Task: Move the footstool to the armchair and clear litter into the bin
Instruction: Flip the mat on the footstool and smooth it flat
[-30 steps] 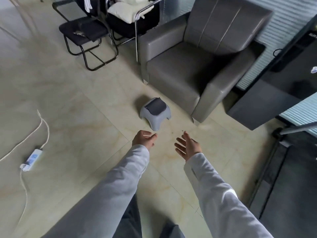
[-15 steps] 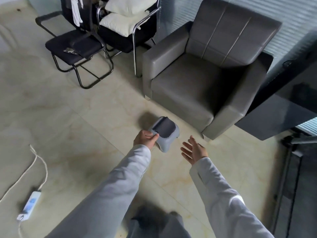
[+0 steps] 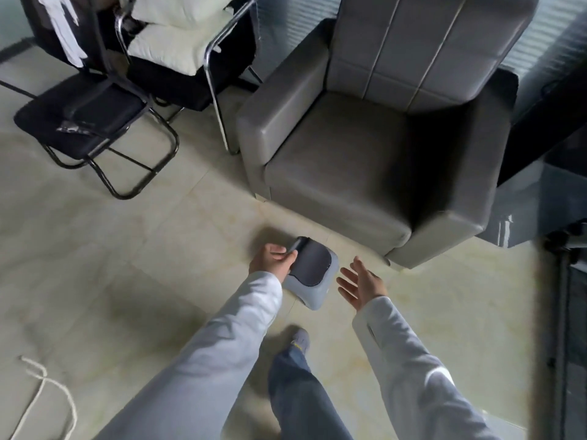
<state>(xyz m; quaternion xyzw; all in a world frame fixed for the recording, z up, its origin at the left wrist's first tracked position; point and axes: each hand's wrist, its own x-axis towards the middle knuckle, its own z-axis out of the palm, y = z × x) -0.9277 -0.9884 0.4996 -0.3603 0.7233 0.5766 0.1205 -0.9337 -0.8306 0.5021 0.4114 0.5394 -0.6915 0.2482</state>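
A small grey footstool with a dark top stands on the tiled floor just in front of the grey leather armchair. My left hand grips the stool's left edge, fingers curled over the dark top. My right hand hovers open, palm toward the stool's right side, a short gap away from it. No bin or litter shows in this view.
A black metal-framed chair and a chrome-framed chair holding white cushions stand to the armchair's left. A white cable lies at the lower left. Dark furniture fills the right edge. My foot is below the stool.
I have stepped closer to the armchair. My left hand went from open above the floor to gripping the footstool's edge; the stool now sits nearer the armchair's front.
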